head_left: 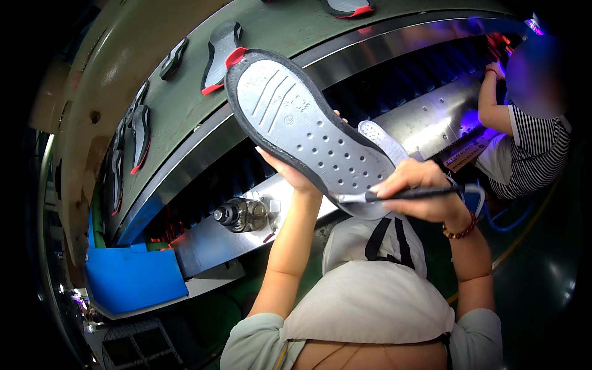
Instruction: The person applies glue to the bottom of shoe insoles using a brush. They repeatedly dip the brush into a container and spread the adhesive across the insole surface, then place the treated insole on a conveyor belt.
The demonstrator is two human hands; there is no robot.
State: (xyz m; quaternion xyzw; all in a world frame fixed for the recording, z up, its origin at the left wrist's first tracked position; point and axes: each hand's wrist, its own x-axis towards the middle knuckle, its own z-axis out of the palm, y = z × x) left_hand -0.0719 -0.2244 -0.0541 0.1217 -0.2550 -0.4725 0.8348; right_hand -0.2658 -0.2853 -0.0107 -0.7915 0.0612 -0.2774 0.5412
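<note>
A large grey shoe sole [296,117] with a black rim and a red tip is held up in front of me, its dotted, ridged face toward me. My left hand [288,169] grips it from beneath, thumb at the near edge and fingertips showing past the far edge. In my right hand [422,185] is a dark-handled brush [401,195]. Its pale tip rests on the sole's lower end, close to the rim. Another light grey sole [381,139] shows partly behind the held one.
A green conveyor belt [185,89] curves along the far left, carrying several soles [222,52]. Below its metal edge runs a steel shelf [209,237] with a dark-capped bottle [243,214]. A blue panel [132,280] lies left. At right sits a co-worker in a striped shirt [539,148].
</note>
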